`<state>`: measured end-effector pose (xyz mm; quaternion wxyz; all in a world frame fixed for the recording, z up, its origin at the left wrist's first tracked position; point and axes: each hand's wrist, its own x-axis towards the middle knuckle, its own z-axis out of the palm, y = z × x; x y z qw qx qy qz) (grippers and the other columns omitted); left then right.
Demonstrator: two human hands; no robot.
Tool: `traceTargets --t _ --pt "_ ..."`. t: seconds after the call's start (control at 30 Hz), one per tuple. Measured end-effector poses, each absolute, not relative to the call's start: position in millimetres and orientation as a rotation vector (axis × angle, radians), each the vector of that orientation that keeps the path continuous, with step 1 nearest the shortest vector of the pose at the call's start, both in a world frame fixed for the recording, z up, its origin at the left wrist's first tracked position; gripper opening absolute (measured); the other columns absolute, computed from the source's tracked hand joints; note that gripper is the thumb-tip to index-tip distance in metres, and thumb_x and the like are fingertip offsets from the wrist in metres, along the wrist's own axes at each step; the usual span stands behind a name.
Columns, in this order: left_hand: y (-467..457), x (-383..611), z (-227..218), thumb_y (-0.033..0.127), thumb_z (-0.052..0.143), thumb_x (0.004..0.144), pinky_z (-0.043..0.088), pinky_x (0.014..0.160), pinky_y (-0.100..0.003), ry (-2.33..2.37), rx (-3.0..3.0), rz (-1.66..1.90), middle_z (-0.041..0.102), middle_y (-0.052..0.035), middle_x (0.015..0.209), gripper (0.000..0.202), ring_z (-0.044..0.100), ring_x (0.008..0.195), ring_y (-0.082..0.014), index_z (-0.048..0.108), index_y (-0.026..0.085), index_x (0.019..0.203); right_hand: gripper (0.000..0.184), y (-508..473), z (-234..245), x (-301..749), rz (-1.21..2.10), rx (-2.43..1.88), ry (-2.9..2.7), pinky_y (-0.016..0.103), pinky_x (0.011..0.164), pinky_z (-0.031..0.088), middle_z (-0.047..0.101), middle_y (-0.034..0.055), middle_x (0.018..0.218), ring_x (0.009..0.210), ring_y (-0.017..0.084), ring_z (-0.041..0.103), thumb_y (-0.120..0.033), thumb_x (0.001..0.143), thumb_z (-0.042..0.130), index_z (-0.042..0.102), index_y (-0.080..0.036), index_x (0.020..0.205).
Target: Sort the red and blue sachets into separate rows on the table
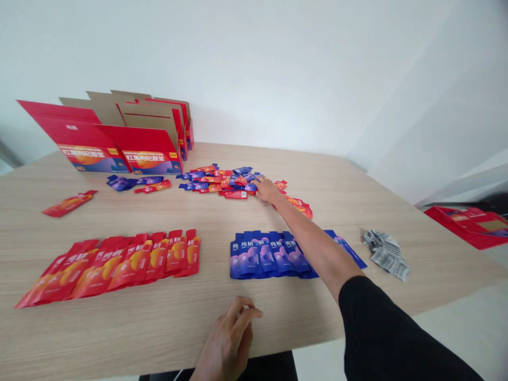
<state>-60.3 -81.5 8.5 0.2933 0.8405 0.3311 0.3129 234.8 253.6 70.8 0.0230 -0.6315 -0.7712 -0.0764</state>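
Left hand point(230, 344) rested on the bare table point(159, 323) near its front edge, fingers loosely curled and holding nothing. Beyond it and to its left lay a fanned row of red sachets point(119, 264). Just beyond it to its right lay a shorter row of blue sachets point(265, 256), with the right forearm stretched over that row's right end. Well right of the forearm sat some silver packets point(387, 254).

Farther out, the right hand point(266, 189) lay on the right end of a mixed pile point(222, 180) of red and blue sachets, its fingertips on a blue one. Whether the fingers had closed on it could not be told. This looked like the picking step of a sort by colour. Lifting one sachet free would call for a pinch on a single edge, without dragging its overlapping neighbours along. Left of and beyond that hand stood open red boxes point(119, 143).
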Motion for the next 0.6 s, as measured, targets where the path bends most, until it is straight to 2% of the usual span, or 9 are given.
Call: traceTargets --t 0.07,0.27,0.47,0.6 --pt "-82 -59 7 0.002 0.042 0.093 0.061 0.083 -0.021 0.897 2.225 0.839 0.069 -0.0054 0.115 0.042 0.075 0.094 -0.0136 0.062 0.027 0.120 0.054 267 63 234 -0.253 -1.912 -2.503 0.046 0.115 0.038 0.053 0.0190 0.155 0.137 0.033 0.049 -0.012 0.091 0.057 0.060 -0.013 0.145" --pt "-82 -60 4 0.003 0.041 0.094 0.059 0.079 -0.021 0.891 2.179 0.825 0.069 -0.0043 0.111 0.039 0.074 0.091 -0.0136 0.063 0.028 0.115 0.042 272 52 244 -0.380 -1.791 -2.634 0.046 0.108 0.035 0.069 0.0199 0.135 0.123 0.033 0.059 -0.020 0.100 0.050 0.065 -0.012 0.139" --pt "-81 -60 5 0.001 0.041 0.092 0.057 0.080 -0.021 0.825 2.133 0.858 0.070 -0.0034 0.104 0.041 0.073 0.090 -0.0136 0.066 0.027 0.110 0.031 237 68 273 -0.558 -1.617 -2.616 0.042 0.097 0.035 0.077 0.0169 0.110 0.105 0.030 0.061 -0.022 0.105 0.044 0.073 -0.014 0.113" --pt "-79 -59 12 0.008 0.041 0.098 0.055 0.079 -0.023 0.793 2.010 0.889 0.070 -0.0045 0.097 0.033 0.071 0.086 -0.0145 0.070 0.024 0.102 0.024 194 86 295 -0.606 -1.532 -2.452 0.043 0.094 0.038 0.077 0.0148 0.109 0.104 0.030 0.058 -0.022 0.104 0.048 0.072 -0.016 0.103"
